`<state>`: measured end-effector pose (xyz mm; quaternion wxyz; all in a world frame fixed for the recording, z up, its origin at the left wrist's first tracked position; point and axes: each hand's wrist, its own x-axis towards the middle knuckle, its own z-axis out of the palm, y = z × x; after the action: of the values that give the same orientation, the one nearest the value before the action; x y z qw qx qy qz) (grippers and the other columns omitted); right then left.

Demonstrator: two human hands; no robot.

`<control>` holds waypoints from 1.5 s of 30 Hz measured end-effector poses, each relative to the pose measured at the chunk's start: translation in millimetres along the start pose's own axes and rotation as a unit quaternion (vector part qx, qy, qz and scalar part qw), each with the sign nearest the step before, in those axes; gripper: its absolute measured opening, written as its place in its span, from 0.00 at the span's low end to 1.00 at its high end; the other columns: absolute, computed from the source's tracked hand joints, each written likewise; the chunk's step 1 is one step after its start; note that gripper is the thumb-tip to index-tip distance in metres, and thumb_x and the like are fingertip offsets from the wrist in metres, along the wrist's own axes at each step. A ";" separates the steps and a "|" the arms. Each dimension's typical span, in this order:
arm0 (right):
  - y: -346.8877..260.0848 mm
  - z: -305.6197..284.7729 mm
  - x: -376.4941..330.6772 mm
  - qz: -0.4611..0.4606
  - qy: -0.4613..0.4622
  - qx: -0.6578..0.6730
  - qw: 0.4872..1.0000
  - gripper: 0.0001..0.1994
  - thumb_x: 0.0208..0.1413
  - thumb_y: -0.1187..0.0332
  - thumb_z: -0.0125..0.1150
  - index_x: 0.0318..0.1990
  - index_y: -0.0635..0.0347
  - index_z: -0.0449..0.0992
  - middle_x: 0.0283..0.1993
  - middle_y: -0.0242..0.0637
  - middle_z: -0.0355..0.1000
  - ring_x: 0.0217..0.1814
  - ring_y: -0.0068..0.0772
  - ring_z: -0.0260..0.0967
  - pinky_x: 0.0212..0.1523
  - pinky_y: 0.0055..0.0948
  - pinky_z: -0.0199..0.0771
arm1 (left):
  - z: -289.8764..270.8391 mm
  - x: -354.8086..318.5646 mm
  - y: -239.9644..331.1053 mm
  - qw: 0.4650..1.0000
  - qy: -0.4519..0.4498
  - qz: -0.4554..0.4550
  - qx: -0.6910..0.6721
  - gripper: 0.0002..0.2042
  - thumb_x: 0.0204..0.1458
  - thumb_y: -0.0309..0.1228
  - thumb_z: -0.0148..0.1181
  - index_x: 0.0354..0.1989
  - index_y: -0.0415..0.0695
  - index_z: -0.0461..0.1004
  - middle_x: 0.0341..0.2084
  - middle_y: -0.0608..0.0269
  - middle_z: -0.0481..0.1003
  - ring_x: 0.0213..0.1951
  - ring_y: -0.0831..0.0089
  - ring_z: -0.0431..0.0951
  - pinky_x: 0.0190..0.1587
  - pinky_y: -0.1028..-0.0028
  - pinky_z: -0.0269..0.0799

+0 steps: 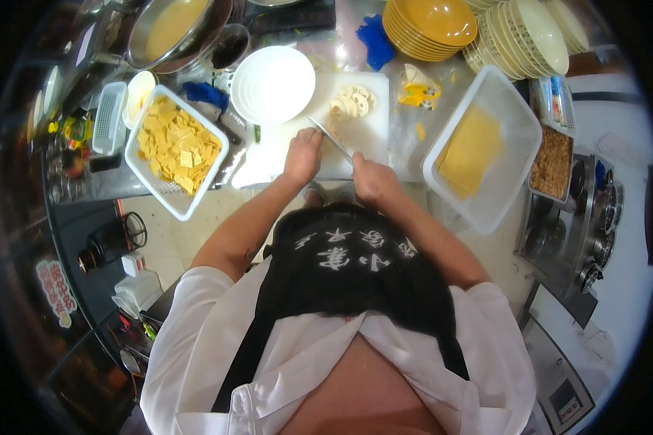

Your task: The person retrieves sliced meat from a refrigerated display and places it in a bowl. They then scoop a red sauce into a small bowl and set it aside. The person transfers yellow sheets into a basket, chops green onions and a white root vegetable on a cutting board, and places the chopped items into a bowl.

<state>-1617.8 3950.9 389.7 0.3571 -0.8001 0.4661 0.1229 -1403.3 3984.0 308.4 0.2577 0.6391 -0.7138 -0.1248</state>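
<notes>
A knife [332, 137] is in my right hand [374, 179], its fingers wrapped round the handle and its blade slanting up and left over the white cutting board [374, 148]. My left hand [304, 154] rests on the board beside the blade's tip, fingers curled and pressed together; what lies under them is hidden. Pale lotus root slices [354, 102] are heaped on the board beyond the blade. Smaller pale bits lie close to the blade. A stack of white bowls [273, 85] stands at the board's far left, just beyond my left hand.
To the left, a white basket [133, 156] holds yellow cut pieces. On the right, a white basket [479, 212] contains flat yellow sheets. Yellow bowls [432, 29] and cream bowls [533, 36] are stacked at the back. A metal pot [138, 45] of liquid sits back left.
</notes>
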 end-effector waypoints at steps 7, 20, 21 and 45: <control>1.0 6.4 0.1 -0.018 0.003 -0.010 1.000 0.11 0.64 0.66 0.47 0.48 0.64 0.65 0.40 0.57 0.78 0.45 0.62 0.76 0.45 0.56 0.73 | 1.4 -7.3 0.8 1.000 -0.009 -0.012 -0.007 0.09 0.49 0.20 0.55 0.39 0.37 0.72 0.41 0.46 0.72 0.46 0.43 0.72 0.47 0.53 0.70; -6.8 -0.8 -2.3 -0.024 0.013 -0.007 1.000 0.11 0.64 0.67 0.46 0.49 0.65 0.66 0.41 0.59 0.78 0.47 0.64 0.76 0.48 0.56 0.73 | 3.8 -11.6 -3.5 1.000 0.019 0.003 -0.007 0.05 0.49 0.20 0.56 0.34 0.37 0.71 0.36 0.45 0.71 0.42 0.43 0.70 0.45 0.52 0.70; -7.9 -1.4 -2.8 -0.012 -0.020 -0.002 1.000 0.11 0.64 0.67 0.45 0.48 0.65 0.66 0.41 0.59 0.78 0.47 0.63 0.76 0.48 0.56 0.73 | 3.8 -12.3 -3.3 1.000 0.014 0.000 -0.009 0.05 0.49 0.20 0.56 0.34 0.37 0.71 0.36 0.45 0.71 0.42 0.43 0.70 0.45 0.52 0.70; -10.8 1.1 5.7 -0.028 -0.024 0.000 0.999 0.12 0.65 0.66 0.40 0.47 0.65 0.66 0.41 0.60 0.77 0.46 0.65 0.75 0.47 0.58 0.72 | 0.6 -17.2 -7.1 0.999 0.024 -0.010 -0.047 0.05 0.49 0.20 0.58 0.35 0.36 0.72 0.36 0.44 0.72 0.44 0.42 0.70 0.47 0.53 0.71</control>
<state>-1605.6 3951.3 390.8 0.3716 -0.8098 0.4346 0.1316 -1396.8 3999.7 300.7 0.3034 0.6364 -0.6941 -0.1459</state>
